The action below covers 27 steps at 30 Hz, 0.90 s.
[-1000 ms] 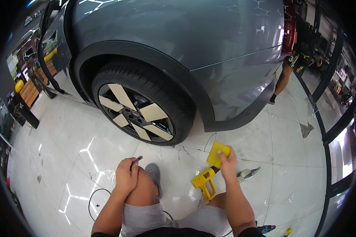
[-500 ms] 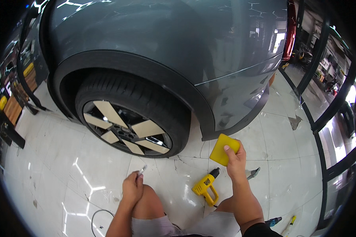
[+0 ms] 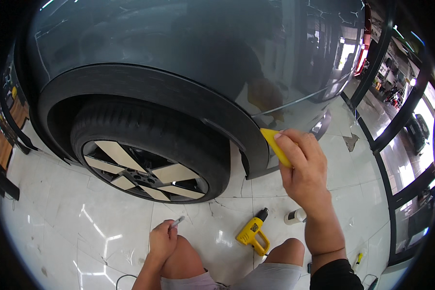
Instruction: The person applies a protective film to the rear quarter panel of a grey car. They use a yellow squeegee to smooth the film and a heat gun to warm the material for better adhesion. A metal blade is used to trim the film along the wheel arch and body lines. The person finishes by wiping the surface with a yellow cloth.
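My right hand grips a yellow squeegee, held edge-on at the rear edge of the black wheel arch trim. The squeegee appears to touch the grey car body panel there; my fingers hide part of it. By my left knee, my left hand is closed around a slim, pale grey pen-like tool, whose tip sticks out above the fingers. The car wheel, with black and beige spokes, stands ahead of the left hand.
A yellow heat gun lies on the tiled floor between my knees and the car. Beside my right forearm is a white bottle. Farther right lies a yellow-and-black tool, near dark-framed glass doors.
My right hand has moved up and forward with the squeegee, from above the floor to the car's panel edge, turning it edge-on. The view has moved closer to the car. A white bottle is now visible.
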Motion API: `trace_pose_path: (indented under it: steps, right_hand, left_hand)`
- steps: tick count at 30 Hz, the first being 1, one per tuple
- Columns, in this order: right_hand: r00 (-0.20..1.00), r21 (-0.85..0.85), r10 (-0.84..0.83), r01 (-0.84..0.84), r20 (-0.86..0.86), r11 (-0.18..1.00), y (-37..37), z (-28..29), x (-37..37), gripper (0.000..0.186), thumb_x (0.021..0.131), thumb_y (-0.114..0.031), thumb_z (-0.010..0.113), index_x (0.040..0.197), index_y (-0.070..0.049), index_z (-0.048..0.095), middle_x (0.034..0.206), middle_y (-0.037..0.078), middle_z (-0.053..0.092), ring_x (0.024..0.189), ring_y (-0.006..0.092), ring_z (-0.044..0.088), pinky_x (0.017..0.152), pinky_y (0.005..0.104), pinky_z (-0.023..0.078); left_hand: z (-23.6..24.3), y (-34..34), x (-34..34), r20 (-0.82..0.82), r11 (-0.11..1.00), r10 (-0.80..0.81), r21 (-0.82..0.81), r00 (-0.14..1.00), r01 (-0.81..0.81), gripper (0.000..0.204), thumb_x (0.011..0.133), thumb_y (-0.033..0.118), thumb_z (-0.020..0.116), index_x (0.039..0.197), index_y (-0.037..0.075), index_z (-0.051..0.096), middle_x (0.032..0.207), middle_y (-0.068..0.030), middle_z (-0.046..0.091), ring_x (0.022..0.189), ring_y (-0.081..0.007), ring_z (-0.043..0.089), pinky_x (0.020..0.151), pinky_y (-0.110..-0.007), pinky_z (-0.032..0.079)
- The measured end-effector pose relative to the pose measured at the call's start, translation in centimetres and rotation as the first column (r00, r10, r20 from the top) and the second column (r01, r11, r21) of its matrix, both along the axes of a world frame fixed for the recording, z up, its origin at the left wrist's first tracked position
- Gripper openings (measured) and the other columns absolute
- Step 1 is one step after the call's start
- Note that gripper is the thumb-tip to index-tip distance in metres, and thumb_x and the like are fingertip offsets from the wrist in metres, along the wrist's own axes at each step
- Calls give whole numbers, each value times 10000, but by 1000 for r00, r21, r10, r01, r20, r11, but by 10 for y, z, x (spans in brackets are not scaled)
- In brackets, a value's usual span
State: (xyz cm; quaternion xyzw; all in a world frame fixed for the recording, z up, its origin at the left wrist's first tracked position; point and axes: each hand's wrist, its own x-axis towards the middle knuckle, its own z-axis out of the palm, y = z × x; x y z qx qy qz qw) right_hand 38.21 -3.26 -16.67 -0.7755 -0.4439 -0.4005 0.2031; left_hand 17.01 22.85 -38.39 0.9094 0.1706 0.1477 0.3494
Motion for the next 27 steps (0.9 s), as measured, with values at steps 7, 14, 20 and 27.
trace_pose_path:
  steps: [7, 14, 20, 27]
  right_hand:
    - [834, 146, 153, -88, -531, 985, -15, 8, -12, 189, 824, -5, 644, 1012, -12, 639, 941, 190, 649, 837, 361, 646, 735, 379, 517]
    - [168, -190, -185, -11, -968, 982, -91, -50, -117, 232, 845, -98, 643, 1050, 4, 605, 903, 175, 672, 846, 238, 661, 777, 358, 522]
    - [-704, 93, 370, 399, -607, 912, -156, 50, -267, 289, 901, -64, 624, 1174, 22, 582, 1048, 140, 674, 966, 244, 667, 850, 370, 545]
    - [-673, 172, 691, 672, -265, 721, -137, 219, -266, 366, 969, -179, 500, 1266, 32, 530, 1183, 172, 635, 1064, 313, 646, 963, 468, 506]
  left_hand:
    - [3, 17, 34, -97, 996, -45, 77, 994, 53, 250, 898, 211, 566, 1022, 11, 649, 877, -186, 677, 832, -360, 663, 745, -462, 532]
    - [40, -1, -17, -448, 970, -89, 163, 889, 179, 320, 940, 223, 483, 1159, 5, 564, 1067, -223, 637, 948, -378, 650, 807, -484, 536]
    - [140, -101, -81, -561, 964, -203, -257, 802, 64, 458, 937, 167, 455, 1380, 51, 459, 1022, -252, 632, 984, -408, 650, 811, -529, 526]
    - [388, -169, -88, -352, 381, -573, -914, 740, -140, 723, 971, 124, 421, 1581, 185, 37, 774, -99, 586, 596, -180, 549, 523, -332, 453]
